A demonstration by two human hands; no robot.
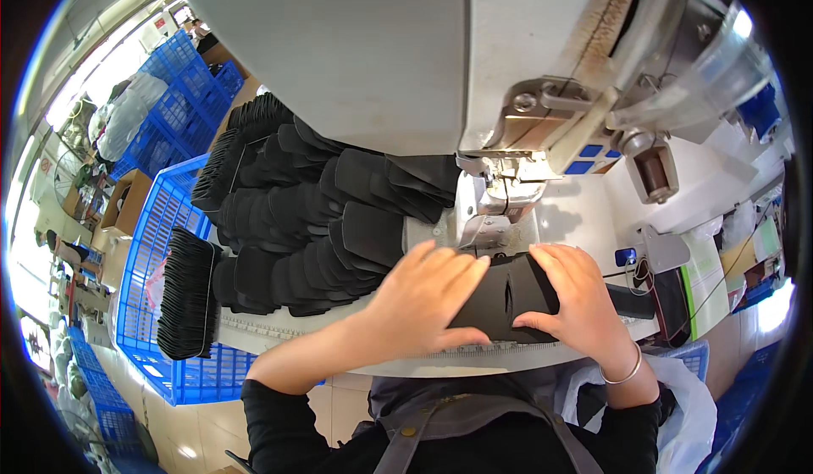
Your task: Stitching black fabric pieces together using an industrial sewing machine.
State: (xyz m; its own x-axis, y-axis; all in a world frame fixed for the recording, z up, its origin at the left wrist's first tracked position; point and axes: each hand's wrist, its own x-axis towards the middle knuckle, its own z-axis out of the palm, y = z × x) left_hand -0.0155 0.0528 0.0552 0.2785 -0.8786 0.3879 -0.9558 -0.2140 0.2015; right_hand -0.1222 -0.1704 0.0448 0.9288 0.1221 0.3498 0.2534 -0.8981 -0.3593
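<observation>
Just in front of the sewing machine's presser foot point(483, 230) lies a black fabric piece point(483, 304) with a dark slit-like gap in its middle. My left hand point(428, 296) is at its left side, palm down, fingers stretched toward the presser foot and thumb apart. On the right side of the piece rests my right hand point(580, 296), its fingers near the far edge and its thumb near the close edge. Both hands are open. Their undersides are hidden. Rows of overlapping black fabric pieces point(296, 245) cover the table left of the machine.
Tightly stacked black pieces point(186, 296) stand at the table's left end, over a blue plastic crate point(161, 220). The machine head point(339, 42) fills the top middle. A thread spool point(652, 173) hangs at right. A white plastic bag point(686, 406) hangs below the table's right edge.
</observation>
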